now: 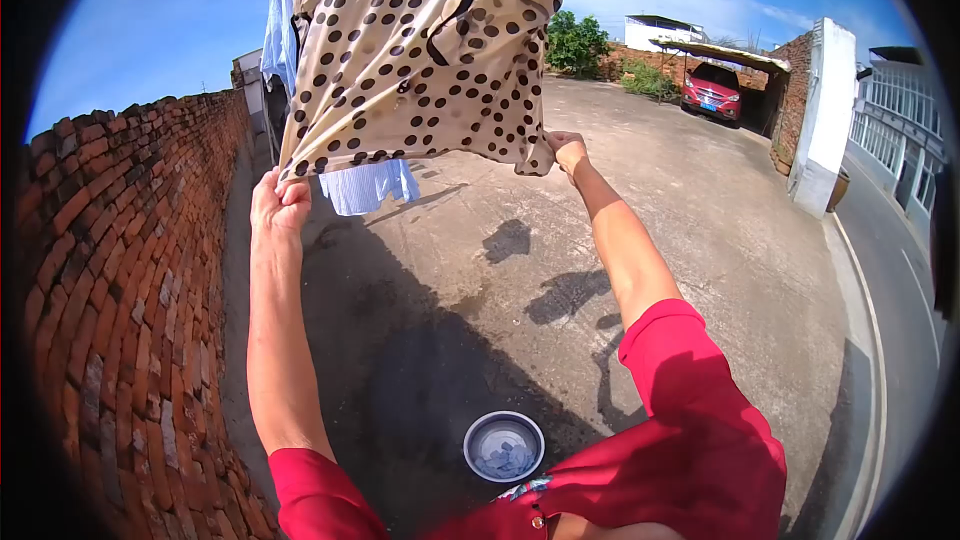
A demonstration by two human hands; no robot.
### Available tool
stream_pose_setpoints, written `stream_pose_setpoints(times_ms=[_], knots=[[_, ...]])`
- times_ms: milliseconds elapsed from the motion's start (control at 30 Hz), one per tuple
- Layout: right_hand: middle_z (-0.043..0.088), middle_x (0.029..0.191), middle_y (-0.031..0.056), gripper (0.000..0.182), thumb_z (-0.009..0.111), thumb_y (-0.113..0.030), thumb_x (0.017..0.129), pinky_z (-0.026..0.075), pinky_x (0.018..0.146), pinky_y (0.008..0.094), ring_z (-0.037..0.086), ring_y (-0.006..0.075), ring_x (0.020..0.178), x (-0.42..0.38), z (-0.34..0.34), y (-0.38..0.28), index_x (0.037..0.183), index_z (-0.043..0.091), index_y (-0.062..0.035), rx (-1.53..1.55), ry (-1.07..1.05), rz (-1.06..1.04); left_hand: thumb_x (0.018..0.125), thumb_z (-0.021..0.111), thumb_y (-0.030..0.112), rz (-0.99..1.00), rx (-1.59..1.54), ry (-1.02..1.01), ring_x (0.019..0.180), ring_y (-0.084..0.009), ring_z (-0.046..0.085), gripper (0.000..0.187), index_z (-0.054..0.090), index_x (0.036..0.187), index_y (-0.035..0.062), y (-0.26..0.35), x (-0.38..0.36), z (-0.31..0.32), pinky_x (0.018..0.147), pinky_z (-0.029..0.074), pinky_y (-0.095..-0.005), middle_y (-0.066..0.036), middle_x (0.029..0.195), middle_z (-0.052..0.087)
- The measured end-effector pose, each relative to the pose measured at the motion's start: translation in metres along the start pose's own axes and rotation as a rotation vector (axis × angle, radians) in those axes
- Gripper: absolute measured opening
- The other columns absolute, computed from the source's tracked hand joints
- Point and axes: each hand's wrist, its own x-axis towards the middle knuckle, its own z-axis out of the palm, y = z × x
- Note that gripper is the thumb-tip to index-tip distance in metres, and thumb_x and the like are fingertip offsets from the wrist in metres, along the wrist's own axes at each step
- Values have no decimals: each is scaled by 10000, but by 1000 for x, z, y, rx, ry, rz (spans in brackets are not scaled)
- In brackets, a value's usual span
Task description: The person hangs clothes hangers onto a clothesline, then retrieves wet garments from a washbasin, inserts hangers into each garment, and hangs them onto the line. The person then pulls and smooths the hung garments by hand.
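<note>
A beige garment with black dots (400,60) hangs spread out in front of me, its top beyond the upper edge of the view. My left hand (279,202) is closed on its lower left corner. At the lower right corner, my right hand (567,150) pinches the same cloth. Both arms are stretched forward and up. Behind the dotted garment hangs a light blue garment (368,187), partly hidden by it. On the ground near my body stands a round basin (504,447) with some grey-blue cloth or water in it; which one I cannot tell.
A brick wall (150,310) runs along the left. Farther off, a red car (711,93) is parked under a shelter. A white pillar (826,110) stands at the right beside a road (890,270). Shadows lie on the concrete ground (700,210).
</note>
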Motion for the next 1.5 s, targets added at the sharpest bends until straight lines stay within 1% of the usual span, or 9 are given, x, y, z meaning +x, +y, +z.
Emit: stream_pose_setpoints(times_ms=[233,333,600,667,967,1100,1267,1333,1500], knots=[[624,737,74,299,607,-319,900,474,443,297,591,175,570,-12,-3,-5,1044,618,-58,728,-161,381,815,558,16,101,281,-111,793,-135,541,270,552,1062,124,-135,-110,-12,833,475,-336,-6,770,540],[507,619,20,172,492,-216,950,362,356,231,464,114,451,-31,-1,0,916,543,-55,973,-986,527,865,604,83,78,58,-184,1046,-305,556,280,572,1134,17,-188,-113,8,1097,307,-540,-140,901,613],[665,945,162,233,459,-126,930,611,642,341,690,240,786,-19,-43,59,1046,586,31,1070,-480,449,822,493,710,-126,151,-309,1123,-350,478,883,363,1306,-17,-215,-81,48,988,389,-542,-225,1202,458],[661,966,136,211,503,-114,919,606,660,347,684,230,809,-11,-74,58,1065,577,20,1331,-1090,319,853,523,638,-134,212,-326,1175,-329,485,729,458,1270,45,-215,-89,67,967,389,-543,-182,1284,499],[669,833,126,245,502,79,821,562,498,273,669,177,636,-46,-113,19,1044,582,19,821,-136,240,983,443,179,217,-57,-466,1158,-257,556,332,535,1300,213,-157,-119,19,935,493,-492,-68,1300,562],[665,790,91,143,597,19,828,519,485,306,642,163,600,-71,-76,25,957,640,-27,550,-334,211,976,475,263,458,-20,-225,1197,-246,525,296,555,1259,232,-176,-184,17,992,454,-498,-26,1307,557],[682,877,80,181,516,-159,928,548,599,324,664,158,724,-104,-62,18,995,649,-56,542,-799,227,819,650,492,1023,699,-230,1076,-227,599,708,394,1376,138,-156,-239,70,886,537,-413,-107,1182,603],[681,830,49,160,519,-153,909,542,568,304,647,144,640,-111,-91,-26,987,634,-75,908,-469,239,705,738,547,1195,1247,-177,918,-166,649,912,348,1405,112,-136,-243,79,770,582,-326,-111,1036,642],[618,713,7,145,562,-233,895,374,391,269,479,95,452,-51,-99,22,952,621,-113,721,-506,246,566,869,92,1245,2045,-405,725,-98,567,890,452,1351,131,-93,-211,56,702,576,-316,-8,742,531]])
